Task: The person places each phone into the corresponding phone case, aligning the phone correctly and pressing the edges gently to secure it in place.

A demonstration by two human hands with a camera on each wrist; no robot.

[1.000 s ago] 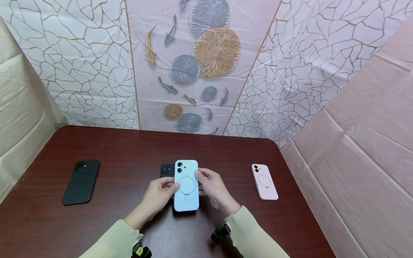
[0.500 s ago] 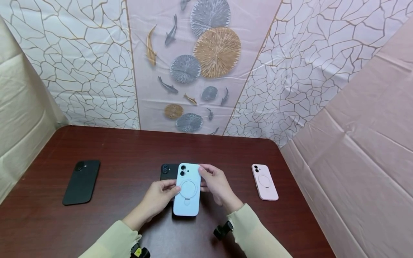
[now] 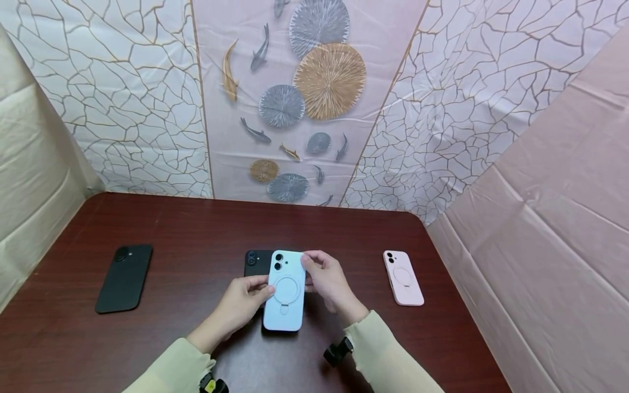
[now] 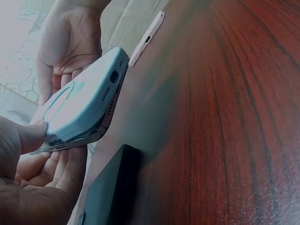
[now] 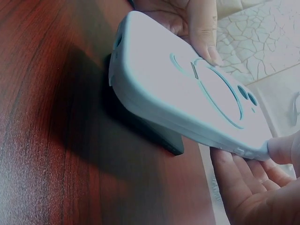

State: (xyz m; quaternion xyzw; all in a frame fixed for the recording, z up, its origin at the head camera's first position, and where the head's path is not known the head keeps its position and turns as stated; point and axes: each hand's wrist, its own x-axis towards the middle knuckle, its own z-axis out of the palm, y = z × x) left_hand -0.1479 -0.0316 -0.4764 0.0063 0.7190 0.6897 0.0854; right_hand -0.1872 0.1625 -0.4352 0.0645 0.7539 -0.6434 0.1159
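Above the table I hold a light blue phone case (image 3: pixel 287 300) with both hands, its back with ring and camera holes facing up. In the left wrist view a phone's edge (image 4: pixel 110 112) shows under the case, and the case's rim stands off it at one corner. My left hand (image 3: pixel 238 305) pinches the left long side, thumb on top and fingers below. Near the upper right corner my right hand (image 3: pixel 329 281) grips the case, thumb on the edge and fingers underneath. A black phone (image 3: pixel 257 263) lies on the table below, mostly hidden.
A dark phone (image 3: pixel 124 279) lies at the left of the brown table (image 3: pixel 196 229). At the right lies a pink phone or phone case (image 3: pixel 403 278) with a ring. Patterned cloth (image 3: pixel 329 164) hangs behind the table's far edge.
The light blue case has moved slightly toward me and tilted a little clockwise. The right hand has shifted slightly right with it, and more of the black phone below shows.
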